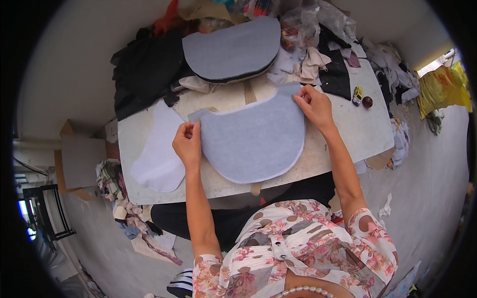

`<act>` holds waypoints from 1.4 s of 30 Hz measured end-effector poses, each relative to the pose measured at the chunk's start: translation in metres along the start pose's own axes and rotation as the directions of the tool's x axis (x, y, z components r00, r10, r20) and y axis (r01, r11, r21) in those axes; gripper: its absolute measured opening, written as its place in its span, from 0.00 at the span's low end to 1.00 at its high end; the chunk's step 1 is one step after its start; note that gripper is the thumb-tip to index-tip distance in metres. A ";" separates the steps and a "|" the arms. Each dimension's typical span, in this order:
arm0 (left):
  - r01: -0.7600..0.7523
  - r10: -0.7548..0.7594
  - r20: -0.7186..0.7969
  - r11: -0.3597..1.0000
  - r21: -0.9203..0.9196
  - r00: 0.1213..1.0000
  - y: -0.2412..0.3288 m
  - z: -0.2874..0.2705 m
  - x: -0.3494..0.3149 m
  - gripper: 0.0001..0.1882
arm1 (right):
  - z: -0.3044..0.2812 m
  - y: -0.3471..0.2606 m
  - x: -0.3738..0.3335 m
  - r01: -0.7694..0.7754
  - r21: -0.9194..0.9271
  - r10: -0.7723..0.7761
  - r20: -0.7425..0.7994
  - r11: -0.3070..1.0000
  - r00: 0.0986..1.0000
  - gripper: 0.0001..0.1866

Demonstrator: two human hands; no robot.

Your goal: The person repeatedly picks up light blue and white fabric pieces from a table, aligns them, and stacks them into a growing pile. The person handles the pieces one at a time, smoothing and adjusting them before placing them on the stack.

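Note:
A grey-blue, half-moon-shaped fabric piece [253,141] with a pale edge lies over the table before me. My left hand [187,141] pinches its upper left corner, and my right hand [314,107] pinches the upper right corner. Between the two hands the top edge curves inward. Beyond it rests a stack of similar grey half-moon pieces [233,47] with a dark layer showing underneath. Left of my left hand, a white curved fabric piece [160,149] lies flat on the table.
The worn white table [365,131] holds black cloth [146,69] at the far left and crumpled scraps [313,64] at the far right. A toy car [357,96] and a dark round object [367,102] sit near the right side. Fabric heaps, a cardboard box [82,161] and a yellow bag [442,92] surround it.

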State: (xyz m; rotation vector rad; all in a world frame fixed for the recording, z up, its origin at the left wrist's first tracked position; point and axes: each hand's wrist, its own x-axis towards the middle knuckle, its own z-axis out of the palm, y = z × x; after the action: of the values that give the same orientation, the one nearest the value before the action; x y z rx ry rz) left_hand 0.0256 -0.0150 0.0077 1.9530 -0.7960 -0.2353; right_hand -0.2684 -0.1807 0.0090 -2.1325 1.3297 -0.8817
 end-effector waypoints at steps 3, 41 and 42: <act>0.005 -0.005 0.005 0.998 0.062 1.000 -0.002 -0.005 -0.001 0.11 | -0.004 -0.011 -0.001 -0.077 -0.081 0.080 0.038 0.994 0.996 0.13; 0.652 -0.195 0.623 0.264 -0.710 0.758 0.049 0.042 0.047 0.29 | 0.067 -0.125 0.106 0.645 0.099 -0.652 0.143 0.758 0.745 0.02; 0.646 -0.210 0.611 0.278 -0.711 0.763 0.055 0.043 0.053 0.31 | 0.053 -0.127 0.097 0.656 0.135 -0.669 0.184 0.743 0.720 0.02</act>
State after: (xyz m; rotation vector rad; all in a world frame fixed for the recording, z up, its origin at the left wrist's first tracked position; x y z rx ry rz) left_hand 0.0222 -0.0954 0.0412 0.9572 -0.1742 -1.2165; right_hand -0.1219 -0.2123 0.0860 -2.6052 0.3832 -0.8780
